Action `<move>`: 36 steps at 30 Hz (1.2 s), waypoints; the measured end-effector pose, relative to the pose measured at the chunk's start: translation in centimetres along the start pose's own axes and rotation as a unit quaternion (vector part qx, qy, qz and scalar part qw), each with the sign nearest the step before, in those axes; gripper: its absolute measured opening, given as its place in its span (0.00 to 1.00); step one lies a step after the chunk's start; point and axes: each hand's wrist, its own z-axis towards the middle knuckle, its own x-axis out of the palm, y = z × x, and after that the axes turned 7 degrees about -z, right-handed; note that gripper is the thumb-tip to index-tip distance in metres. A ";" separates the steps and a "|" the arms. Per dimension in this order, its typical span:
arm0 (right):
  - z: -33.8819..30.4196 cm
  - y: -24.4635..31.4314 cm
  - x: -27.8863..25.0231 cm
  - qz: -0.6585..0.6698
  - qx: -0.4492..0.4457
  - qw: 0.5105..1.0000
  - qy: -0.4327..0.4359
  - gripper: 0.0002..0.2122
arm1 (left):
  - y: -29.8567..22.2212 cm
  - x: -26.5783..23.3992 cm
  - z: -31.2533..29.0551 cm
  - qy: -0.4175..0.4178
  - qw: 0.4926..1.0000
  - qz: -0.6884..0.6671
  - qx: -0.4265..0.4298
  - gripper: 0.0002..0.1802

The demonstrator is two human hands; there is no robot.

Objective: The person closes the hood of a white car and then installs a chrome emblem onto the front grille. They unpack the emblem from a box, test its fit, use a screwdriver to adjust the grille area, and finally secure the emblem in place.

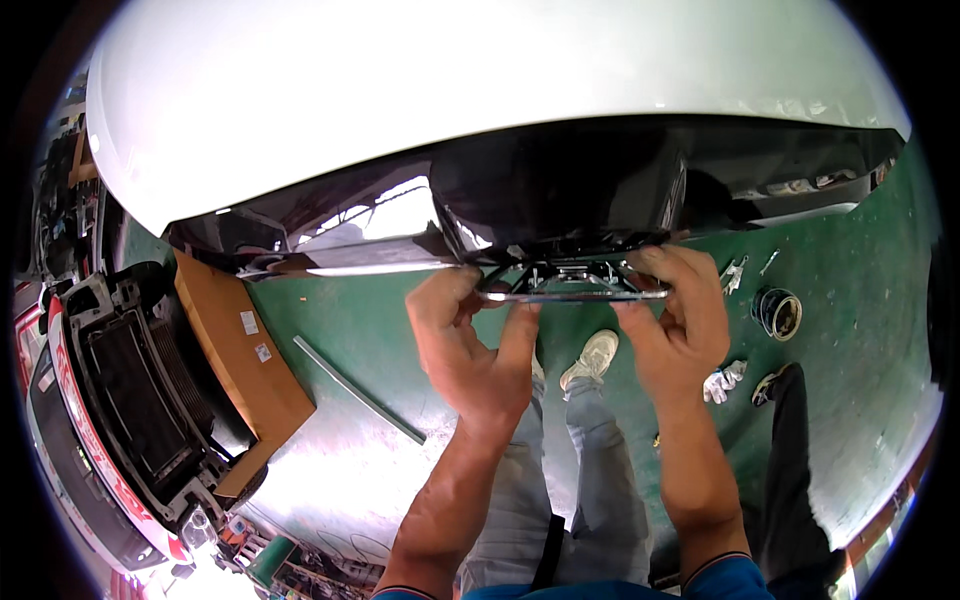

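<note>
A chrome oval badge with an open frame point(572, 295) is held level between my two hands, at the lower edge of a glossy black panel point(560, 190). My left hand point(468, 350) pinches the badge's left end between thumb and fingers. At its right end, my right hand point(682, 325) grips it the same way. The black panel runs along the edge of a large white car body panel point(450, 70). Whether the badge touches the black panel, I cannot tell; its far side is partly hidden.
At left, a cardboard sheet point(235, 350) leans by a car rear part point(110, 420). A metal strip point(360, 390) lies on the green floor. To the right are locking pliers point(735, 274), a round tin point(777, 314), a glove point(724, 381) and another person's leg point(788, 460).
</note>
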 end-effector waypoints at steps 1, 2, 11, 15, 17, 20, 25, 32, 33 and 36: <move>0.0 0.4 0.1 -0.043 -0.009 0.999 -0.008 0.20 | 0.0 -0.2 -0.1 0.021 0.999 0.025 0.000 0.32; -0.1 0.3 0.4 -0.058 -0.023 0.998 -0.022 0.21 | 0.1 -0.2 -0.2 0.024 1.000 0.014 0.004 0.33; -1.1 0.5 1.9 -0.113 -0.051 0.989 -0.081 0.26 | -0.2 -0.6 0.1 0.024 0.997 0.057 0.043 0.34; -1.5 0.4 2.2 -0.146 -0.032 0.985 -0.087 0.28 | 0.2 -0.6 0.1 0.031 0.996 0.057 0.053 0.36; -1.9 0.4 2.4 -0.129 -0.008 0.988 -0.086 0.29 | 0.2 -0.6 0.1 0.028 0.997 0.051 0.049 0.36; -2.0 0.5 2.5 -0.103 0.016 0.991 -0.088 0.30 | 0.3 -0.7 0.0 0.032 0.998 0.046 0.040 0.37; -1.9 0.8 2.6 -0.104 0.019 0.990 -0.092 0.30 | 0.0 -0.9 0.4 0.045 0.994 0.087 0.051 0.38; -1.9 1.2 3.1 -0.125 0.036 0.986 -0.100 0.30 | 0.1 -1.0 0.5 0.042 0.992 0.105 0.057 0.38; -1.9 1.3 3.1 -0.124 0.037 0.986 -0.104 0.30 | 0.1 -0.9 0.5 0.044 0.991 0.108 0.061 0.38; -1.9 1.2 3.1 -0.121 0.035 0.987 -0.099 0.30 | 0.6 -0.8 0.2 0.038 0.994 0.082 0.056 0.38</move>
